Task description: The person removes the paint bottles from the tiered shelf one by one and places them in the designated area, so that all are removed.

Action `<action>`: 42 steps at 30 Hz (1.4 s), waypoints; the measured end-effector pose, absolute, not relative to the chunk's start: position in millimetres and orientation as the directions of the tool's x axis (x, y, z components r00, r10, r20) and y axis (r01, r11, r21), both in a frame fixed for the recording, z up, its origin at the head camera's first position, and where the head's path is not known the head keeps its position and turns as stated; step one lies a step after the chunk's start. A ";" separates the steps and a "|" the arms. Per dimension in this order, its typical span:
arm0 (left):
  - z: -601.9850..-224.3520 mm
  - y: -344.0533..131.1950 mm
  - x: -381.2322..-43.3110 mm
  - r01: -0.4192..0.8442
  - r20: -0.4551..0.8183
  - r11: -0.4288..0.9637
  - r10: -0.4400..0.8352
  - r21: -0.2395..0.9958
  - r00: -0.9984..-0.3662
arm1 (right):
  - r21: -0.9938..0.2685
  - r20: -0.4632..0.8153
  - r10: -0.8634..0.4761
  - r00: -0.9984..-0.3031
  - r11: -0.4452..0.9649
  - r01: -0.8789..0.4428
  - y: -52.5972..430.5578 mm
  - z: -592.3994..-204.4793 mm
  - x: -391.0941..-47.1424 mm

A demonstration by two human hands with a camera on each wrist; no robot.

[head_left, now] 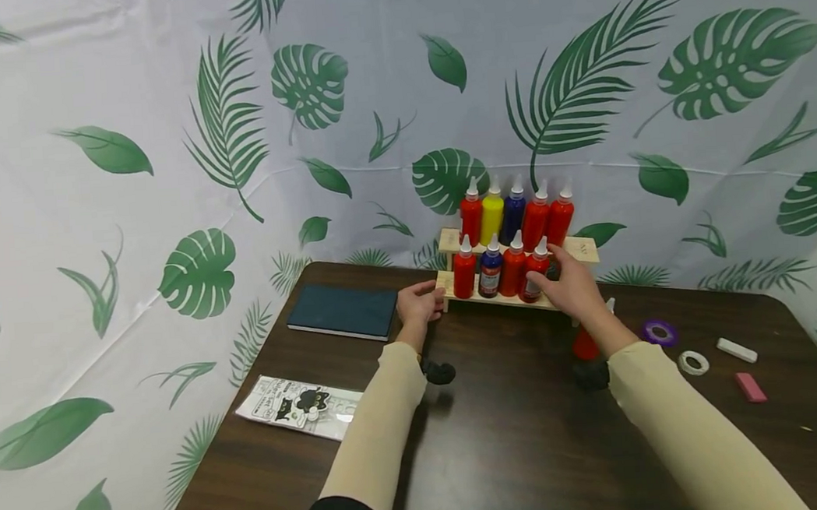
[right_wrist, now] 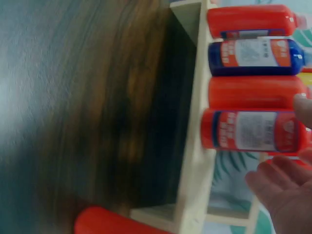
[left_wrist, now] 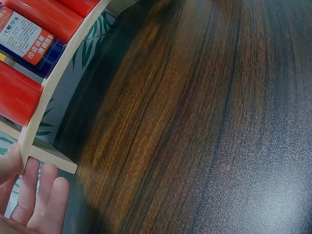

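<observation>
A two-tier wooden rack stands at the back of the table with rows of squeeze bottles with white nozzles. My left hand holds the left end of the lower shelf, thumb above and fingers below it in the left wrist view. My right hand has thumb and fingers around the labelled red squeeze bottle at the right end of the front row. Beside it on that shelf are a plain red bottle, a blue bottle and another red bottle.
One more red bottle stands on the table beneath my right wrist. Rolls of purple tape and white tape, a white block and a pink block lie right. Left are a dark notebook and a cat-printed packet.
</observation>
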State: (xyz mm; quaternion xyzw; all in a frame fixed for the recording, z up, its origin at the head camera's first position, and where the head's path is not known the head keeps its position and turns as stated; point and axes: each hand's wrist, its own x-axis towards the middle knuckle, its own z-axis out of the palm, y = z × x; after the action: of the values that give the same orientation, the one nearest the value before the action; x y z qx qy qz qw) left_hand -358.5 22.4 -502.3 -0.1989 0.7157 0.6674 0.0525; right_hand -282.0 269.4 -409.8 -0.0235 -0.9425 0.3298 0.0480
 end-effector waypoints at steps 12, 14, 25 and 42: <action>-500.0 27.3 -358.0 -0.363 -0.344 0.046 -0.229 0.931 -0.911 | -0.724 0.211 0.147 -0.966 0.687 -0.053 261.3 -431.0 -285.8; -500.1 27.5 -358.2 -0.363 -0.344 0.046 -0.228 0.931 -0.911 | -0.732 0.215 0.161 -0.963 0.680 -0.050 260.8 -431.3 -284.4; -502.9 25.3 -356.7 -0.342 -0.331 0.014 -0.217 0.939 -0.918 | -0.782 0.266 0.163 -0.950 0.613 -0.113 263.8 -393.4 -233.9; -507.8 21.9 -359.8 -0.354 -0.350 -0.017 -0.196 0.935 -0.916 | -0.704 0.239 0.243 -0.940 0.710 0.005 339.2 -460.0 -135.0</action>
State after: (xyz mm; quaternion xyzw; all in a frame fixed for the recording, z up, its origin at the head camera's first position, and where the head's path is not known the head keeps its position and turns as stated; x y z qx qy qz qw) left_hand -359.8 21.9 -507.8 -0.1967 0.6988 0.6854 0.0575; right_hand -135.0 339.2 -460.0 -0.0681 -0.9109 0.3746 0.1589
